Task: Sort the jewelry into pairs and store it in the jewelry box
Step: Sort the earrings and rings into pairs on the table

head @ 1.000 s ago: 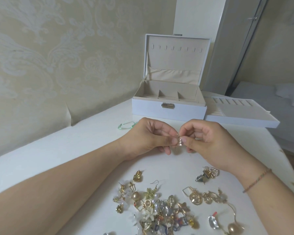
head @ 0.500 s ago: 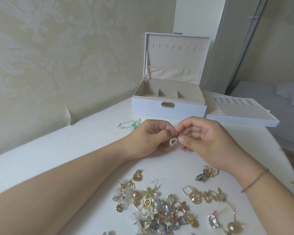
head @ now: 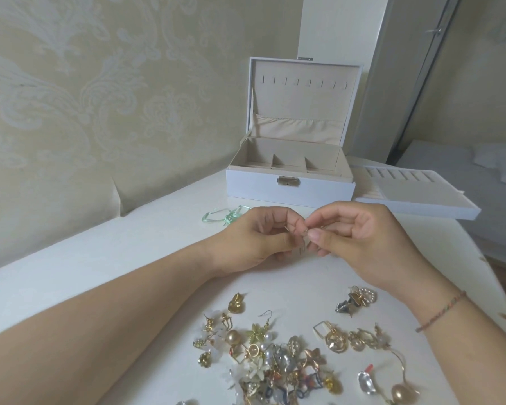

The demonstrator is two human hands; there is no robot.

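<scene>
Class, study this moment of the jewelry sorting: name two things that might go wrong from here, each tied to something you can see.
1. Both hands, left and right, pinch a tiny earring above the table; a slip may send it into the loose jewelry pile, undoing the pairing.
2. The forearms flank that pile; reaching for the open jewelry box might sweep pieces toward the table's edge.

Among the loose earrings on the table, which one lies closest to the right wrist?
The pearl-ring earring cluster, lying apart from the main pile, just below the right hand. All other pieces sit farther toward the camera.
</scene>
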